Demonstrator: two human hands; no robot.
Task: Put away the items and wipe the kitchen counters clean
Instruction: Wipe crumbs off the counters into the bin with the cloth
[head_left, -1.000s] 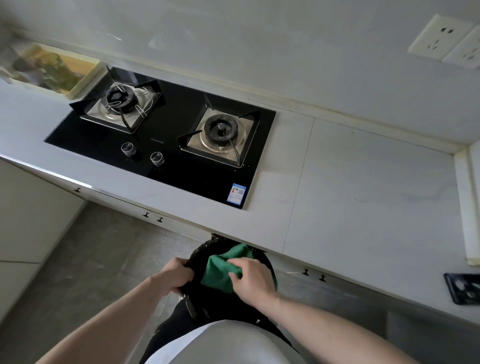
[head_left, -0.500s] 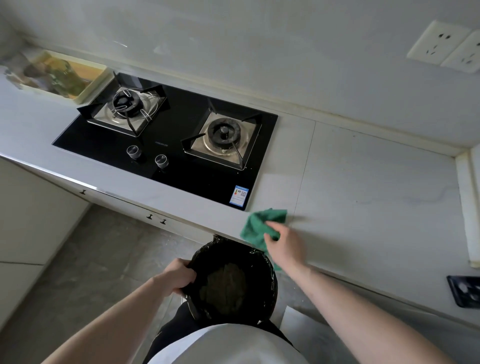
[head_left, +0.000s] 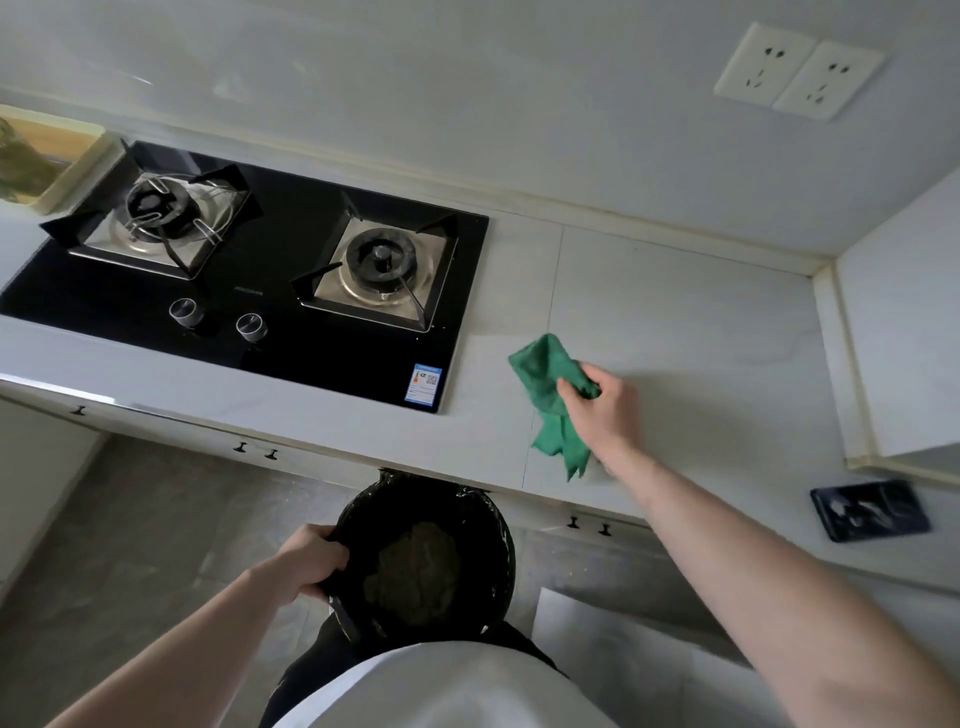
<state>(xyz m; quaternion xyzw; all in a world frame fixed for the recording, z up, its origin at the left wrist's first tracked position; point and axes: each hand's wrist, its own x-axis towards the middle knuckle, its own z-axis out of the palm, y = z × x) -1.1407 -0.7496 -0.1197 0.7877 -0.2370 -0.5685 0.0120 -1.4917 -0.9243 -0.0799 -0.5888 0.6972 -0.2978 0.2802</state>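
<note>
Cloth (head_left: 545, 384) shifted right, lengthwise front-to-back.

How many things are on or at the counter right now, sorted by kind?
Cloths: 1, the green cloth in the right hand
Bins: 1, the black-lined bin held by the left hand
Trays: 2, the cream tray at far left, the dark tray at right
Hobs: 1, the black hob
Wall sockets: 2
Total: 7
</note>
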